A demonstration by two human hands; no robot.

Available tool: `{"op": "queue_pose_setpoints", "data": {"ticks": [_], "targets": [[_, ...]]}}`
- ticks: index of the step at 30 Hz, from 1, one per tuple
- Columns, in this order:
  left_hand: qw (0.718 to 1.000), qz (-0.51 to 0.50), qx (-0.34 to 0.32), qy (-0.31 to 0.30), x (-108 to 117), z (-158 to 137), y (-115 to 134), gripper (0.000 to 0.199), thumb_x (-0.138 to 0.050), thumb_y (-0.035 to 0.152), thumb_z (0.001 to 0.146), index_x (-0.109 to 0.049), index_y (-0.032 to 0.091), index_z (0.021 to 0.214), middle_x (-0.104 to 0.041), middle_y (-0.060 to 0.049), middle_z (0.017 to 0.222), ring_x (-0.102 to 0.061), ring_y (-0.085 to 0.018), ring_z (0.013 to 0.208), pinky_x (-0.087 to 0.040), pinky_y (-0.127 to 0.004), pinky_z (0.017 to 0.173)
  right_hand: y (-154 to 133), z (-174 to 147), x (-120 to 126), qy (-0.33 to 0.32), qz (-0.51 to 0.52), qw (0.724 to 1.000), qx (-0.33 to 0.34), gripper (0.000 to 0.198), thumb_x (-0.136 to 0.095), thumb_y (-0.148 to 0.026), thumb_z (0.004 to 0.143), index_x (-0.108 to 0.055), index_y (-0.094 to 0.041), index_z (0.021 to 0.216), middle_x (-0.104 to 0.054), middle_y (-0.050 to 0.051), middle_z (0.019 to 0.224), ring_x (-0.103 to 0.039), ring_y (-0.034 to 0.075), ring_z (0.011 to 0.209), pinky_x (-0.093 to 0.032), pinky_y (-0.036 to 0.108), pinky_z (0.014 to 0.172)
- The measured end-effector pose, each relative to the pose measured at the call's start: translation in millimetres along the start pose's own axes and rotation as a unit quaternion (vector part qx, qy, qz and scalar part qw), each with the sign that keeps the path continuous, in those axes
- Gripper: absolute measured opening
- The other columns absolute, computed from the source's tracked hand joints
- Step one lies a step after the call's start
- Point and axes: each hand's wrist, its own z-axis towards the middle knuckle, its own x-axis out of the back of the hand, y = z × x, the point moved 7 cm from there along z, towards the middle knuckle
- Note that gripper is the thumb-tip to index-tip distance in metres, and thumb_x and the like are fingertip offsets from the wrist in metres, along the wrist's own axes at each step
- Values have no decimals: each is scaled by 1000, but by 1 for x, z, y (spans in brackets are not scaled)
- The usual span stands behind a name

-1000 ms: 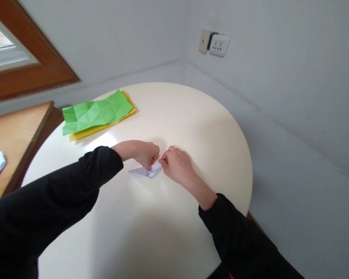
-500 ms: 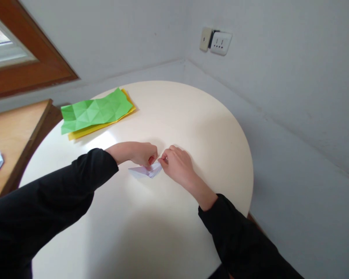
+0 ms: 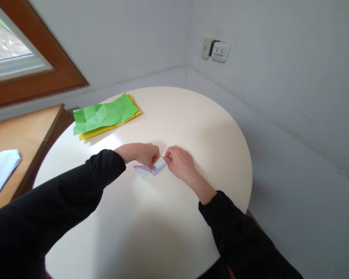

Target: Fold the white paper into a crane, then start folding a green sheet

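Note:
A small piece of folded white paper (image 3: 147, 171) lies near the middle of the round white table (image 3: 133, 232). My left hand (image 3: 147, 153) is closed over its upper edge, with the fingertips pinching the paper near its centre fold. From the right, my right hand (image 3: 180, 162) pinches the paper's right tip between thumb and forefinger. The two hands are close together but apart. Part of the paper's upper side is hidden behind my left fingers.
A creased green paper sheet (image 3: 104, 114) rests on a yellow sheet (image 3: 90, 134) at the table's far left. Beyond stands a wooden surface (image 3: 26, 120) holding a pale blue folded item (image 3: 2, 170). Walls with a socket (image 3: 221, 52) border the table's back and right.
The view has shifted slightly, so the scene sits further right and a little lower. Both hands keep their hold on the folded paper, with hardly any movement against the table.

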Motion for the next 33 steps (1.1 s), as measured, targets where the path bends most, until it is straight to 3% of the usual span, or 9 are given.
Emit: {"op": "queue_pose_setpoints", "data": {"ticks": [3, 8, 11, 14, 18, 21, 26, 29, 33], "targets": [[1000, -19, -7, 6, 1, -3, 2, 16, -67, 25, 61, -64, 14, 72, -64, -2, 70, -50, -13, 59, -36, -24, 53, 3, 0, 0, 16, 35, 999, 0, 11, -49, -18, 85, -59, -20, 81, -64, 4, 81, -57, 17, 78, -37, 27, 67], [995, -69, 5, 78, 3, -21, 0, 6, -63, 20, 67, -64, 15, 70, -64, -2, 71, -53, -14, 63, -37, -24, 58, 12, -1, 5, 91, 215, 972, -20, 10, -49, -26, 85, -56, -19, 86, -59, 0, 74, -53, 15, 66, -40, 26, 63], [975, -110, 31, 189, 5, -44, -5, 8, -58, 22, 74, -65, 17, 75, -65, -3, 77, -56, -15, 67, -39, -24, 61, 7, -6, 12, 151, 290, 945, 16, 14, -54, -30, 81, -56, -20, 90, -58, 1, 79, -54, 16, 73, -44, 29, 71], [938, -131, 45, 317, 3, -73, -7, 11, -55, 22, 77, -64, 17, 75, -61, -4, 76, -55, -15, 63, -42, -25, 61, -5, -12, 11, 164, 319, 933, 37, 26, -60, -31, 76, -55, -20, 99, -59, 3, 85, -55, 18, 80, -45, 34, 78], [872, -154, 21, 465, -7, -101, -1, 10, -54, 17, 78, -63, 16, 74, -58, -5, 80, -55, -14, 63, -45, -26, 61, -20, -19, 7, 158, 311, 936, 41, 30, -65, -29, 73, -55, -21, 99, -60, 2, 84, -56, 19, 80, -43, 38, 83], [820, -155, 8, 551, -19, -111, 5, 10, -52, 14, 80, -61, 17, 77, -57, -5, 87, -55, -13, 64, -47, -27, 61, -24, -24, 8, 190, 291, 937, 35, 30, -69, -28, 70, -54, -21, 95, -61, 3, 91, -55, 20, 84, -43, 39, 84], [679, -169, 11, 714, -37, -130, 6, 10, -52, 14, 83, -59, 18, 79, -56, -7, 93, -55, -17, 79, -49, -30, 68, -31, -31, 10, 237, 260, 934, 55, 28, -69, -28, 70, -54, -20, 92, -62, 5, 92, -55, 22, 89, -43, 39, 83], [610, -210, 42, 763, -47, -136, 1, 8, -54, 13, 82, -59, 18, 78, -55, -6, 93, -56, -18, 86, -49, -32, 73, -40, -35, 10, 255, 206, 942, 80, 23, -68, -30, 72, -56, -20, 89, -62, 6, 92, -56, 23, 91, -41, 39, 84], [574, -237, 30, 783, -53, -136, 0, 8, -56, 11, 81, -59, 18, 77, -53, -4, 93, -56, -17, 87, -50, -31, 74, -54, -42, 16, 307, 113, 939, 106, 33, -66, -33, 74, -56, -21, 104, -62, 8, 106, -55, 25, 103, -35, 41, 91]]}}
